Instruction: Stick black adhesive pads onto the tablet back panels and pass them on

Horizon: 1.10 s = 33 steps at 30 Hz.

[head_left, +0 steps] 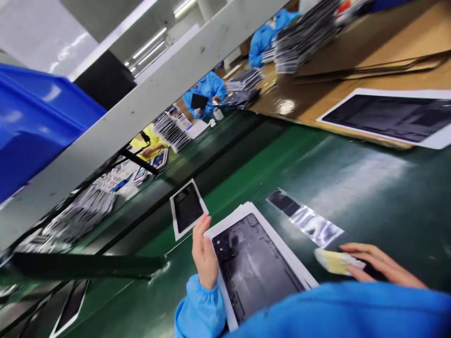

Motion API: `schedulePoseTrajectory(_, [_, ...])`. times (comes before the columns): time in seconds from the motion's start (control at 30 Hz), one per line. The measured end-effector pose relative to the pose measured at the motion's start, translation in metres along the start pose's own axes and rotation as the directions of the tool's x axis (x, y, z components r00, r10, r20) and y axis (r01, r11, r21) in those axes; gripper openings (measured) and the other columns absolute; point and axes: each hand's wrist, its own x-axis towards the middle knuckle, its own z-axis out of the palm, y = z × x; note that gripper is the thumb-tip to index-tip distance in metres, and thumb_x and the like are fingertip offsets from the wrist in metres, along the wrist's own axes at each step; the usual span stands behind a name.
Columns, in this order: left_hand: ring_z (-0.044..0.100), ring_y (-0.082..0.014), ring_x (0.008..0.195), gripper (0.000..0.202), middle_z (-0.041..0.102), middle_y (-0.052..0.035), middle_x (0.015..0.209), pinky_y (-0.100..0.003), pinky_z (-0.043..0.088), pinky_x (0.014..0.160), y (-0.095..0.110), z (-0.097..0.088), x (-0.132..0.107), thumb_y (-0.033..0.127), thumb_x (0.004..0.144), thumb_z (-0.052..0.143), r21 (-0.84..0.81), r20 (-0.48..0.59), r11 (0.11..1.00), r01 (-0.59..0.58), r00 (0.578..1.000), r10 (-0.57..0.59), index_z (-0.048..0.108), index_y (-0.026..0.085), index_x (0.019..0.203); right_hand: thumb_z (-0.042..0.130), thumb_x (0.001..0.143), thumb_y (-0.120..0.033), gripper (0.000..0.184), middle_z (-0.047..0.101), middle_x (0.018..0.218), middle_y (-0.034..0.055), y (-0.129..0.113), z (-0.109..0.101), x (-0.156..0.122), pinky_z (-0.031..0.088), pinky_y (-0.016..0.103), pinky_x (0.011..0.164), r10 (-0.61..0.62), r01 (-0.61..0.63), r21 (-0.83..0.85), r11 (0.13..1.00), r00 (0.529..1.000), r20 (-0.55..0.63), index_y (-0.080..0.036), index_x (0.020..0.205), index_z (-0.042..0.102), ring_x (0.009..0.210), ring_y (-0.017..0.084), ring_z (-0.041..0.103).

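Note:
In front of me a dark rectangular panel (pixel 257 263) with small cut-outs along its edges lies on white sheets (pixel 282 249). My left hand (pixel 205 256) is at the left edge of this panel, its fingers stretched upward and nothing visible in them. To the right, my right hand (pixel 387 267) grips a small yellow-and-white pad (pixel 333 261) between thumb and fingers, held apart from the panel. Just beyond the pad, a clear, shiny strip (pixel 310 223) with a dark end lies on the green surface. My blue sleeve covers the panel's near end.
A smaller dark panel on white backing (pixel 188 209) lies on the green belt (pixel 243 164). Another panel (pixel 391 115) rests on brown cardboard (pixel 373 42) at right. A grey beam (pixel 141 103) and blue bin (pixel 42 122) stand at left. Co-workers in blue sit beyond stacked panels (pixel 306 35).

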Motion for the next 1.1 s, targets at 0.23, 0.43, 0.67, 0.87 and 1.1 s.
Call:
schedulePoseTrajectory(0.23, [0.056, -0.0217, 0.12, 0.031, 0.06, -0.0068, 0.131, -0.037, 0.05, 0.101, 0.084, 0.074, 0.036, 0.039, 0.093, 0.052, -0.121, 0.748, 0.859, -0.497, 0.523, 0.408, 0.063, 0.024, 0.118, 0.045, 0.054, -0.056, 0.033, 0.065, 0.07, -0.0002, -0.005, -0.039, 0.036, 0.045, 0.028, 0.055, 0.092, -0.091, -0.042, 0.995, 0.995, 0.044, -0.03, 0.069, 0.061, 0.064, 0.018, 0.059])
schedulePoseTrajectory(0.43, [0.056, -0.0278, 0.119, 0.045, 0.056, -0.0144, 0.135, -0.04, 0.053, 0.095, 0.115, 0.128, 0.029, 0.038, 0.087, 0.062, -0.107, 0.894, 0.732, -0.672, 0.257, 0.366, 0.058, 0.017, 0.126, 0.038, 0.055, -0.061, 0.04, 0.062, 0.061, 0.0016, -0.021, -0.06, 0.04, 0.043, 0.027, 0.049, 0.007, -0.026, -0.163, 0.986, 0.994, -0.113, -0.027, 0.063, 0.059, 0.054, 0.016, 0.056])
schedulePoseTrajectory(0.67, [0.059, -0.0274, 0.115, 0.049, 0.048, -0.0099, 0.146, -0.041, 0.054, 0.087, 0.122, 0.155, 0.02, 0.03, 0.086, 0.064, 0.039, 0.924, 0.673, -0.739, 0.284, 0.258, 0.051, 0.028, 0.134, 0.033, 0.063, -0.055, 0.045, 0.065, 0.075, 0.0018, 0.006, -0.035, 0.012, 0.047, 0.028, 0.058, -0.063, 0.036, -0.29, 0.956, 0.994, -0.085, -0.031, 0.089, 0.06, 0.071, 0.019, 0.061])
schedulePoseTrajectory(0.87, [0.051, -0.0328, 0.126, 0.055, 0.044, -0.0211, 0.146, -0.043, 0.049, 0.095, 0.12, 0.155, 0.019, 0.043, 0.091, 0.055, 0.128, 0.929, 0.714, -0.688, 0.335, 0.155, 0.049, 0.015, 0.138, 0.031, 0.068, -0.049, 0.039, 0.059, 0.1, 0.005, -0.001, -0.028, 0.006, 0.041, 0.037, 0.077, -0.132, 0.12, -0.332, 0.936, 0.991, -0.013, -0.029, 0.073, 0.064, 0.092, 0.021, 0.053])
schedulePoseTrajectory(1.1, [0.052, -0.0334, 0.124, 0.068, 0.043, -0.0234, 0.146, -0.042, 0.046, 0.096, 0.123, 0.156, 0.021, 0.06, 0.09, 0.044, 0.133, 0.946, 0.763, -0.632, 0.31, 0.092, 0.045, 0.015, 0.142, 0.033, 0.069, -0.046, 0.04, 0.036, 0.128, 0.0043, 0.01, -0.008, 0.019, 0.023, 0.041, 0.093, -0.094, 0.146, -0.278, 0.949, 0.977, 0.193, -0.025, 0.08, 0.065, 0.116, 0.02, 0.027])
